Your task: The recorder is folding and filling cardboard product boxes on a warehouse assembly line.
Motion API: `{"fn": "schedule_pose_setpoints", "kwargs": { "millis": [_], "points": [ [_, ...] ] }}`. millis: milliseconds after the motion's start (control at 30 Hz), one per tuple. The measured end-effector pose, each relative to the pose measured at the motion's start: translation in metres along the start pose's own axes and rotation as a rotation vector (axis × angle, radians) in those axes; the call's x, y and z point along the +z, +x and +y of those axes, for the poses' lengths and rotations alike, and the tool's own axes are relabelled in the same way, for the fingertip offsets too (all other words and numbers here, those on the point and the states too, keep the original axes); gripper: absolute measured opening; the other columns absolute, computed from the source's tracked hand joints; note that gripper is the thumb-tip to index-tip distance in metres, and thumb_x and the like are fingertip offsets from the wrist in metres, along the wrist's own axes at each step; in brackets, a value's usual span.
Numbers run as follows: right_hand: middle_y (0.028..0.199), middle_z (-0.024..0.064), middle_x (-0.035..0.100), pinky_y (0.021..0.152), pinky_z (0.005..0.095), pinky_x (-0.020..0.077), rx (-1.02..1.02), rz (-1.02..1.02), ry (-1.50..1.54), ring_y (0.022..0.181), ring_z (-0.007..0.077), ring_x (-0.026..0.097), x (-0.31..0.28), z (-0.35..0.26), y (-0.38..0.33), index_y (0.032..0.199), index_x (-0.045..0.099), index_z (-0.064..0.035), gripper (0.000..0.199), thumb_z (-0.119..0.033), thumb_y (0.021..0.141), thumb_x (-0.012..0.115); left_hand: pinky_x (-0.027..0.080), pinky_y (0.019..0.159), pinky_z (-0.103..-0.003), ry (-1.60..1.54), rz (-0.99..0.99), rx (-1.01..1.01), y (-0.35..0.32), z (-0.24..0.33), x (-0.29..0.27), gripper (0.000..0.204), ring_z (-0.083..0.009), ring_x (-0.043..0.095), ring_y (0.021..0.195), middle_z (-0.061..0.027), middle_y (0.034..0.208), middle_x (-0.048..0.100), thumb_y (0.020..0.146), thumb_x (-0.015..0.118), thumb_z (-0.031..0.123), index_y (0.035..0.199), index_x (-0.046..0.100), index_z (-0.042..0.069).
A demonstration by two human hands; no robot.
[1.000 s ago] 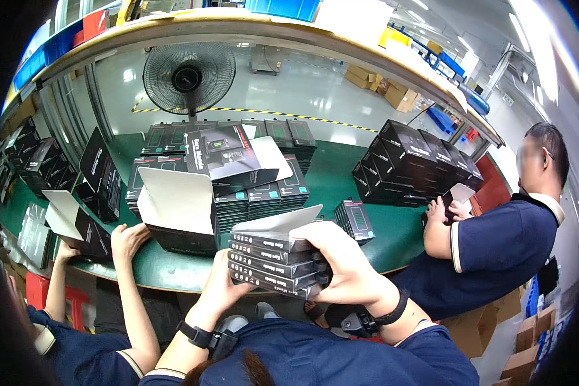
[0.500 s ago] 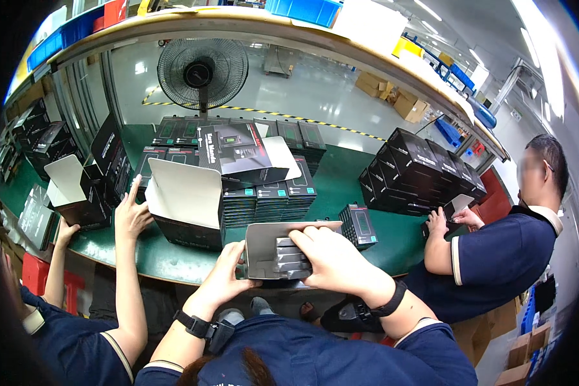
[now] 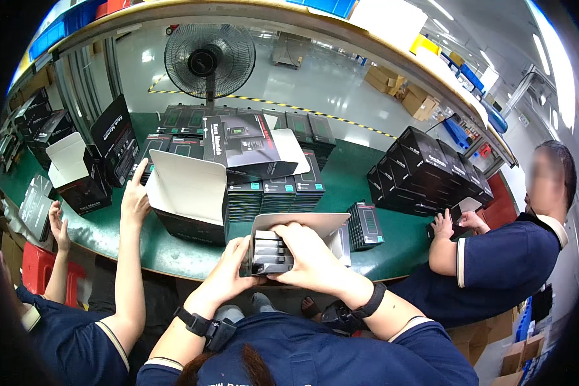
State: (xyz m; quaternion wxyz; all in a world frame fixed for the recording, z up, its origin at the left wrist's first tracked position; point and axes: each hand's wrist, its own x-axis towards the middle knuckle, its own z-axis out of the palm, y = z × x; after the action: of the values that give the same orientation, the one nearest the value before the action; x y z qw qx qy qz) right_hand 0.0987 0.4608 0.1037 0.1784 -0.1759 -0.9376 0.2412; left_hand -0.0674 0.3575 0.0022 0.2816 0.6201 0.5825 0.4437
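1. Left hand (image 3: 228, 270) grips the left side of a stack of small dark boxes (image 3: 270, 253); right hand (image 3: 312, 260) lies curled over its top and right side.
2. Stack held just off the near edge of the green desk (image 3: 341, 186), under a pale open carton flap (image 3: 299, 222).
3. At 12 o'clock from the stack: rows of flat black boxes with teal edge labels (image 3: 276, 193), a large black printed carton (image 3: 248, 145) lying tilted on top.
4. At 10 o'clock: open black carton with white flap (image 3: 186, 193), a co-worker's hand (image 3: 135, 196) on its edge.
5. At 2 o'clock: piled black cartons (image 3: 428, 170).
6. Label print too small to make out; stack's lower side hidden by fingers.
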Motion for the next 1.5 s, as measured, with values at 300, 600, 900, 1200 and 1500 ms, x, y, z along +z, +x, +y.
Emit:
{"fn": "schedule_pose_setpoints", "kwargs": {
  "millis": [300, 600, 900, 1200, 1500],
  "points": [
    [0.106, 0.0175, 0.051, 0.085, 0.0445, 0.0386, -0.098, -0.108, -0.458, 0.098, 0.0333, 0.048, 0.028, 0.019, 0.001, 0.117, 0.047, 0.0032, 0.087, -0.068, 0.069, 0.060, 0.040, 0.100, -0.037, -0.145, -0.053, -0.104, 0.003, -0.009, -0.001, 0.082, -0.0262, 0.041, 0.122, -0.0140, 0.129, 0.036, 0.064, 0.076, 0.006, 0.135, 0.036, 0.005],
    [0.108, 0.0170, 0.046, 0.078, 0.0449, 0.0452, 0.285, -0.137, -0.411, 0.097, 0.0326, 0.049, 0.049, -0.003, -0.005, 0.118, 0.048, 0.0013, 0.079, -0.053, 0.067, 0.072, 0.041, 0.099, -0.036, -0.102, -0.063, -0.141, -0.001, -0.010, -0.001, 0.084, -0.0249, 0.041, 0.123, -0.0120, 0.129, 0.038, 0.065, 0.078, 0.007, 0.135, 0.033, 0.004],
    [0.123, 0.0269, 0.038, 0.097, 0.0423, 0.0410, 0.387, 0.090, 0.391, 0.113, 0.0426, 0.048, 0.032, 0.012, -0.029, 0.131, 0.027, 0.0032, 0.069, -0.016, 0.078, 0.067, 0.040, 0.099, -0.037, -0.036, -0.081, -0.154, 0.010, 0.000, -0.001, 0.085, -0.0295, 0.043, 0.120, -0.0150, 0.127, 0.038, 0.062, 0.079, 0.008, 0.133, 0.034, 0.004],
    [0.124, 0.0255, 0.039, 0.100, 0.0424, 0.0372, 0.354, 0.238, 0.453, 0.117, 0.0408, 0.044, 0.080, 0.033, -0.034, 0.127, 0.030, 0.0031, 0.067, -0.009, 0.074, 0.068, 0.034, 0.104, -0.033, -0.056, -0.217, -0.374, 0.006, 0.034, -0.005, 0.098, -0.0233, 0.040, 0.126, -0.0151, 0.148, 0.026, 0.080, 0.070, 0.023, 0.147, 0.002, 0.002],
    [0.128, 0.0260, 0.036, 0.101, 0.0413, 0.0368, 0.268, 0.090, 0.595, 0.119, 0.0398, 0.044, 0.046, 0.037, -0.034, 0.132, 0.025, 0.0035, 0.069, -0.005, 0.076, 0.063, 0.019, 0.110, -0.032, -0.381, -0.085, -0.454, 0.010, 0.061, 0.014, 0.080, -0.0268, 0.024, 0.135, -0.0244, 0.149, 0.014, 0.096, 0.049, 0.028, 0.143, -0.005, -0.007]
  ]
}}
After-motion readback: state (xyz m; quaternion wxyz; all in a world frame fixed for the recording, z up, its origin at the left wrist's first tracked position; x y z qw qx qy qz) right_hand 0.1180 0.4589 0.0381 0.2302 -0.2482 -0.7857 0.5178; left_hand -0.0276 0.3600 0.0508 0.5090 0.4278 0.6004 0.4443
